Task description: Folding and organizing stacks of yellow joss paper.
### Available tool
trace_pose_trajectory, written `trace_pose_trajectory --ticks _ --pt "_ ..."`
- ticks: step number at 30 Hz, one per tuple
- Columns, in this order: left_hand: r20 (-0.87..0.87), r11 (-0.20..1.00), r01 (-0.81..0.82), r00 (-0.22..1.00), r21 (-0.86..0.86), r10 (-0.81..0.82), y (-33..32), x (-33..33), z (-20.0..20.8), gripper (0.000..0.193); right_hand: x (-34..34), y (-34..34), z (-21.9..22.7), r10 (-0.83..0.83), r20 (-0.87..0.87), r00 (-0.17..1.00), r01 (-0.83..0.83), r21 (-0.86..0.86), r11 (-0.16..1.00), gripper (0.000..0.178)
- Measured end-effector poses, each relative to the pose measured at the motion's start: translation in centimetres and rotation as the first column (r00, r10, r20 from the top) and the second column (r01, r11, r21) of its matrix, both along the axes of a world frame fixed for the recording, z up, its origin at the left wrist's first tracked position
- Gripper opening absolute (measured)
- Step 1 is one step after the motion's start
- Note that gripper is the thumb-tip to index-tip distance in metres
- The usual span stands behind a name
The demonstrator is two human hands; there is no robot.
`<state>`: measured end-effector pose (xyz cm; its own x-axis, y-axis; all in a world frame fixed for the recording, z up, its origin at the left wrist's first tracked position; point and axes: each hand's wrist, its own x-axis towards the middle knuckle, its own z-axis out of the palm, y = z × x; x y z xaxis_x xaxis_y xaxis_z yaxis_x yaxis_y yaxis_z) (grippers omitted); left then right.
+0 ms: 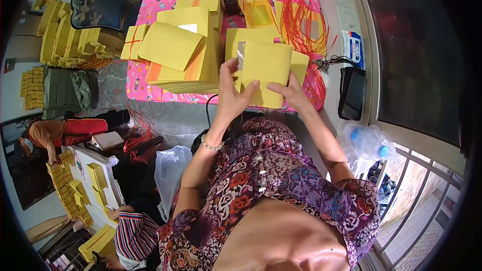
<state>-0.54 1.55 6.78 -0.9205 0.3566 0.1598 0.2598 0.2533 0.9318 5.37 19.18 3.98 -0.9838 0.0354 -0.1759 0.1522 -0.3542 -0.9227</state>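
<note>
A yellow paper piece (267, 73) with rounded corners, like a folded sheet or thin stack, is held up in front of me at the table's near edge. My right hand (295, 93) grips its lower right corner, thumb on the face and fingers behind. My left hand (233, 88), a beaded bracelet on its wrist, rests its thumb against the lower left of the paper; the fingers are spread beside the left edge. Behind it lie more yellow sheets (253, 35), one with a silver patch. A tall stack of yellow paper (211, 65) stands to the left.
The pink patterned table (143, 78) also bears red strings (301, 15) and a small black box (231, 3). A wipes packet (353, 49) and dark tablet (353, 94) lie right. Two people work lower left, one in a striped sleeve (135, 233), around yellow bundles (65, 180).
</note>
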Motion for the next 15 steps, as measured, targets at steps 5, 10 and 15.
trace_pose_trajectory --ticks 5,10,15 --pt "0.36 0.919 0.151 0.887 0.364 -0.289 0.2 -0.2 0.2 0.047 0.0 0.0 1.2 -0.007 -0.012 1.0 0.006 -0.036 0.999 0.064" --pt "0.399 0.872 0.163 0.84 0.463 -0.369 0.6 0.1 1.0 0.046 0.0 0.3 2.2 -0.033 0.017 0.999 0.032 0.037 0.999 0.065" --pt "0.38 0.87 0.188 0.843 0.455 -0.381 0.8 -0.1 1.3 0.05 0.0 0.3 2.4 -0.061 0.024 0.998 0.062 -0.072 0.995 0.061"
